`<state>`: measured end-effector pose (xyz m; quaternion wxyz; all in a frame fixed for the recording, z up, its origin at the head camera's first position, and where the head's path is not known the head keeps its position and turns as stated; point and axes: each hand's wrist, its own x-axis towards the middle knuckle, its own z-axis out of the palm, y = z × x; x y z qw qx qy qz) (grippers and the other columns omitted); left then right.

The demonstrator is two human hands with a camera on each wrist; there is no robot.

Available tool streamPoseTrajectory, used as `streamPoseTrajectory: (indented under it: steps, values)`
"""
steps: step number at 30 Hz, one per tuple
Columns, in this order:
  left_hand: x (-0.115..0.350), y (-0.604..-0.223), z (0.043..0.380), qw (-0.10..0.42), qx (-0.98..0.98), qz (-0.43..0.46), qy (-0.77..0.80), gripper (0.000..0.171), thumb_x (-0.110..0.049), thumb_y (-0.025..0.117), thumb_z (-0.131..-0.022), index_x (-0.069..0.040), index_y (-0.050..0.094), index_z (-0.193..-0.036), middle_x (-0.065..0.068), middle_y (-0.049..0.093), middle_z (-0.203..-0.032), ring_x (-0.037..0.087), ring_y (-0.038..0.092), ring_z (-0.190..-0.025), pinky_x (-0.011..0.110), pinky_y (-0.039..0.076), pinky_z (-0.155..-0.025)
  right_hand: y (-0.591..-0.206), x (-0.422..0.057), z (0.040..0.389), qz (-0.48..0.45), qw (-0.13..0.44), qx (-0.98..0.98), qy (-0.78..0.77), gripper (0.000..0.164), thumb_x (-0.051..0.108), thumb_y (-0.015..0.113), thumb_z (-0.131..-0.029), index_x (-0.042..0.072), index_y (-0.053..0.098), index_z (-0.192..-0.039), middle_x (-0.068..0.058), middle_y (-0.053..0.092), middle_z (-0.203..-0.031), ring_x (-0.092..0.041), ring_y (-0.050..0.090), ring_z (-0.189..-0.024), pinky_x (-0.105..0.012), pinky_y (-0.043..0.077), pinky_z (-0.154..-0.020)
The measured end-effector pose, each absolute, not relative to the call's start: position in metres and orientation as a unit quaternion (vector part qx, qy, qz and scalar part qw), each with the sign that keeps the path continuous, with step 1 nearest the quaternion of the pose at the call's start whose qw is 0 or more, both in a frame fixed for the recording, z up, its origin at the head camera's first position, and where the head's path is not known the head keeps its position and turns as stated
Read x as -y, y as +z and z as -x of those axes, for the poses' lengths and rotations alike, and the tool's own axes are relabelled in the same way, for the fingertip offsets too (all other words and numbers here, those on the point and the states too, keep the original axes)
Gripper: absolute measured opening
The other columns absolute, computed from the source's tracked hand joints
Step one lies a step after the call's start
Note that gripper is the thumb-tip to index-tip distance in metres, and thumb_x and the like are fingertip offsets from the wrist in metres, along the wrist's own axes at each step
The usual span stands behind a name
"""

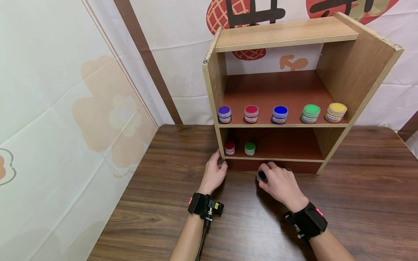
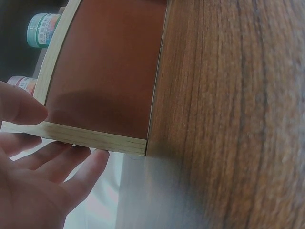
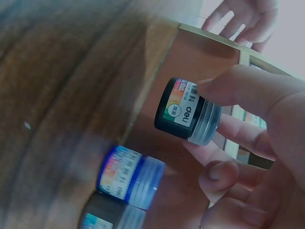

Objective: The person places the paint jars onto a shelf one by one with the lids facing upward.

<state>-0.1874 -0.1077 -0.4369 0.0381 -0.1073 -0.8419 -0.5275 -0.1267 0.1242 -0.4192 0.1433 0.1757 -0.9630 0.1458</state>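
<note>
My right hand [image 1: 281, 183] pinches a black paint jar [image 3: 178, 107] between thumb and fingers, close in front of the shelf's base. The jar has a clear lid and a colourful label, and stands out from the hand's left side in the head view. Beside it in the right wrist view are a blue paint jar [image 3: 126, 172] and a dark jar [image 3: 102, 212], mostly hidden by the hand in the head view. With my left hand [image 1: 213, 174] I grip the lower left side panel of the wooden shelf [image 2: 95, 136], thumb inside and fingers outside.
Purple [image 1: 224, 115], red [image 1: 251, 114], blue [image 1: 279, 115], green [image 1: 310, 114] and yellow [image 1: 335, 112] jars line the middle board's front. A dark red jar [image 1: 230, 148] and a green one [image 1: 249, 149] stand on the lower board. Printed cloth [image 1: 189, 72] hangs behind the wooden table [image 1: 147, 203].
</note>
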Motion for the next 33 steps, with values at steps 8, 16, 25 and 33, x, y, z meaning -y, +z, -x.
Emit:
streamPoseTrajectory:
  steps: [8, 16, 25, 33]
  values:
    - [0.108, -0.437, 0.188, 0.033, 0.838, 0.106, -0.534, 0.055, -0.005, 0.049, -0.094, -0.007, 0.036, -0.148, 0.017, 0.046, -0.144, 0.028, 0.061, -0.114, 0.039, 0.052, -0.090, -0.400, -0.126, 0.122, -0.178, 0.155, 0.958, 0.163, 0.025, 0.022, 0.071, -0.082, 0.011, 0.063, -0.104, -0.005, 0.059, -0.090, -0.010, 0.047, -0.060, -0.025, 0.035, -0.050]
    - [0.108, -0.437, 0.187, 0.038, 0.843, 0.107, -0.526, 0.056, -0.005, 0.049, -0.094, -0.006, 0.035, -0.148, 0.017, 0.046, -0.143, 0.026, 0.060, -0.115, 0.037, 0.052, -0.090, -0.386, -0.128, 0.120, -0.176, 0.174, 0.956, 0.161, 0.027, 0.023, 0.072, -0.081, 0.012, 0.064, -0.105, -0.007, 0.062, -0.093, -0.012, 0.051, -0.059, -0.026, 0.037, -0.048]
    - [0.108, -0.438, 0.188, 0.042, 0.846, 0.107, -0.521, 0.055, -0.005, 0.049, -0.094, -0.005, 0.036, -0.147, 0.017, 0.046, -0.143, 0.026, 0.059, -0.117, 0.037, 0.052, -0.091, -0.379, -0.135, 0.124, -0.163, 0.175, 0.956, 0.167, 0.030, 0.025, 0.071, -0.082, 0.012, 0.064, -0.108, -0.008, 0.062, -0.096, -0.012, 0.047, -0.058, -0.024, 0.033, -0.045]
    - [0.109, -0.437, 0.187, 0.047, 0.848, 0.112, -0.516, 0.056, -0.006, 0.049, -0.094, -0.006, 0.036, -0.148, 0.016, 0.047, -0.143, 0.026, 0.062, -0.110, 0.034, 0.053, -0.084, -0.373, -0.142, 0.130, -0.153, 0.182, 0.956, 0.173, 0.032, 0.026, 0.071, -0.082, 0.011, 0.064, -0.109, -0.010, 0.062, -0.099, -0.014, 0.051, -0.058, -0.024, 0.034, -0.045]
